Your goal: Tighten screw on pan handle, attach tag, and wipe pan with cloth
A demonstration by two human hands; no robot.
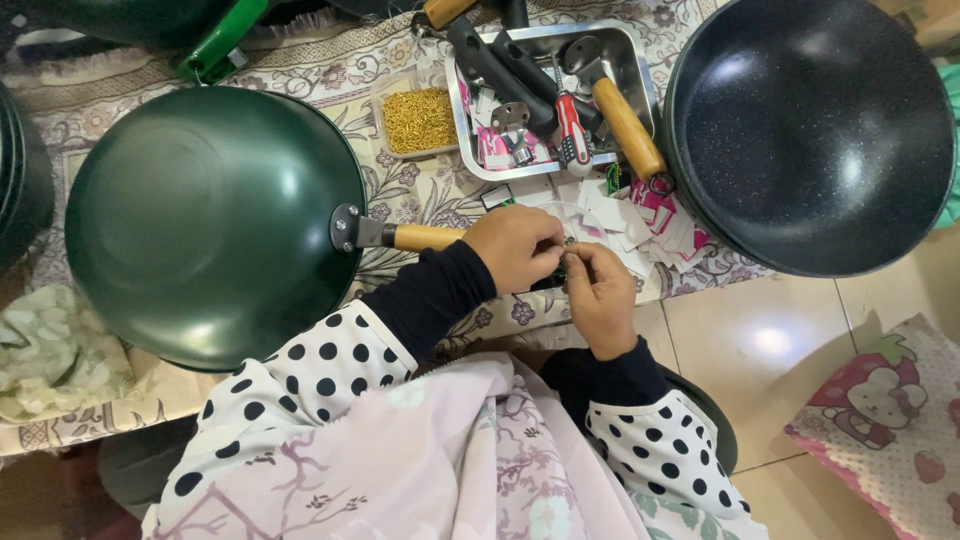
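Note:
A dark green wok (210, 225) lies upside down on the patterned cloth, its wooden handle (425, 237) pointing right. My left hand (517, 247) closes over the end of that handle. My right hand (600, 292) meets it from the right, fingertips pinched on a small dark part at the handle's tip. What the part is stays hidden between my fingers. Both my sleeves are black with white polka-dot covers.
A metal tray (628, 45) holds a red-handled screwdriver (571, 130), wooden and black handles. Beside it are a small box of brass screws (421, 120), scattered paper tags (650, 225), a black wok (810, 130) at right, and a pink cushion (890, 420) on the tiled floor.

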